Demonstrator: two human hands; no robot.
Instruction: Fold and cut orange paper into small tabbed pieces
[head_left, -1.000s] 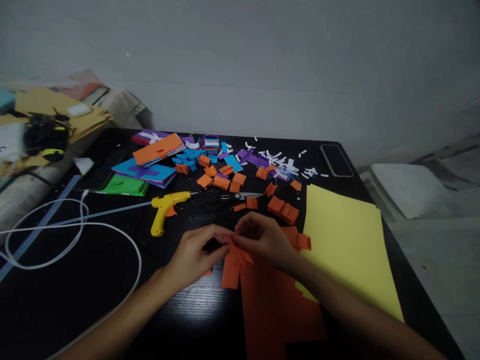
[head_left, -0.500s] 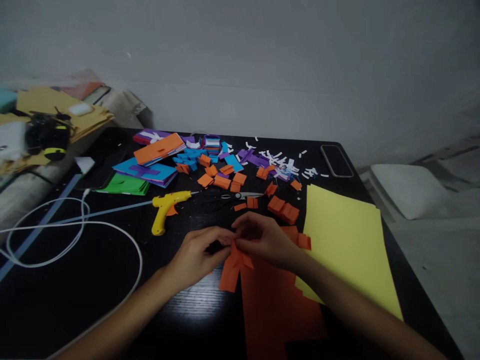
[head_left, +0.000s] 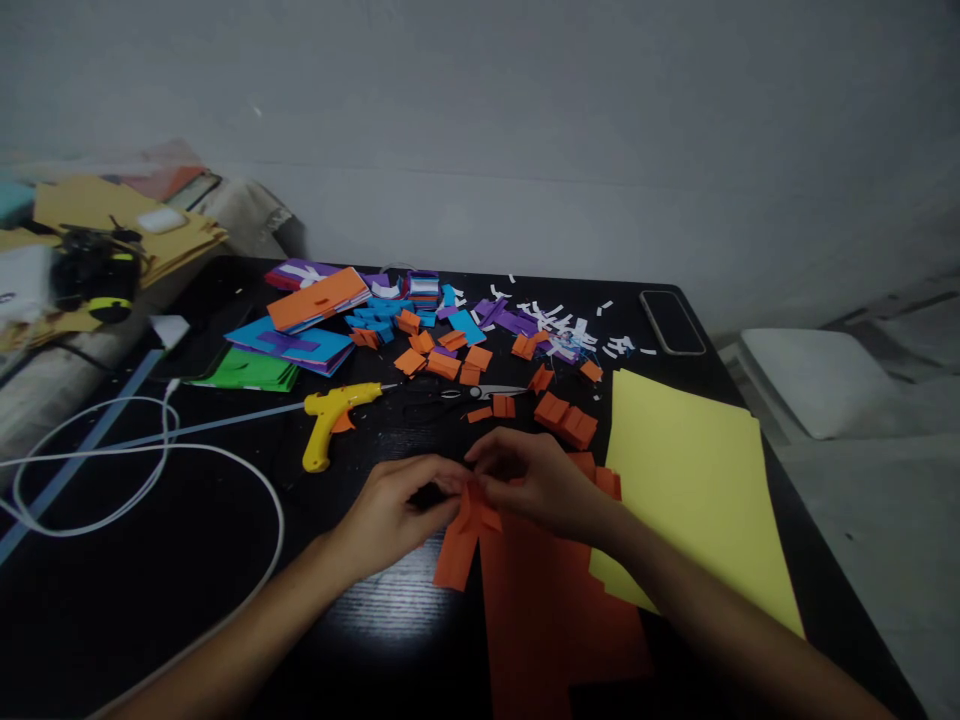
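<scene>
Between both hands is a folded strip of orange paper (head_left: 456, 555), its lower end hanging down toward the tabletop. My left hand (head_left: 405, 505) pinches its upper left edge between thumb and fingers. From the other side my right hand (head_left: 532, 485) pinches the top of the same piece; its fingertips partly hide the fold. A larger orange sheet (head_left: 555, 610) lies under my right hand and wrist. Just beyond the hands are several small folded orange pieces (head_left: 566, 420) and a pair of scissors (head_left: 487, 392).
A yellow glue gun (head_left: 330, 420) lies left of centre, near a looping white cable (head_left: 277, 500). Yellow sheets (head_left: 690, 480) lie under my right forearm. Farther back are folded coloured papers (head_left: 292, 345), white paper scraps (head_left: 559, 325) and a phone (head_left: 673, 322).
The hanging end of the orange strip has swung slightly left and down. Both hands keep their pinch on it, with only a small shift of the right fingers.
</scene>
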